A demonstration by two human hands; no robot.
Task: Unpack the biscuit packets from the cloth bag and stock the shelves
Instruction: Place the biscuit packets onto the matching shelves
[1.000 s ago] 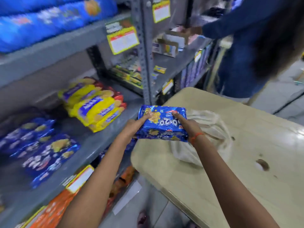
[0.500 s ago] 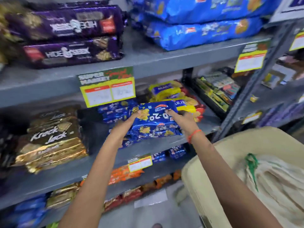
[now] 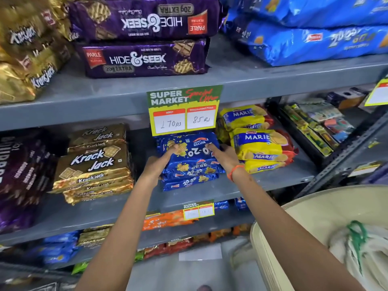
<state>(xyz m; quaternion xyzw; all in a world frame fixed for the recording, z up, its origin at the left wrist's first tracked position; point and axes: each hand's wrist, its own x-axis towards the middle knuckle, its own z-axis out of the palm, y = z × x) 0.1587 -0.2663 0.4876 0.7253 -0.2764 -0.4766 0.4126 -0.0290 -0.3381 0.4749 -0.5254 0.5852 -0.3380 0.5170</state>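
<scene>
left hand [image 3: 159, 162] and right hand [image 3: 223, 157] each grip an end of the blue 20-20 packet [image 3: 189, 148], resting atop its stack on the middle shelf [image 3: 273, 183]. best to square it between krack jack packets [image 3: 94, 162] and marie packets [image 3: 260, 141], then let go; the cloth bag [image 3: 357, 248] lies on the table, right.

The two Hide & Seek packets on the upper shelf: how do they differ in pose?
The upper Hide & Seek packet lies with its print upside down, logo at the right; the lower Hide & Seek packet reads upright, logo at the left. The upper rests on the lower, which lies on the shelf. Both are purple and lie flat.
</scene>
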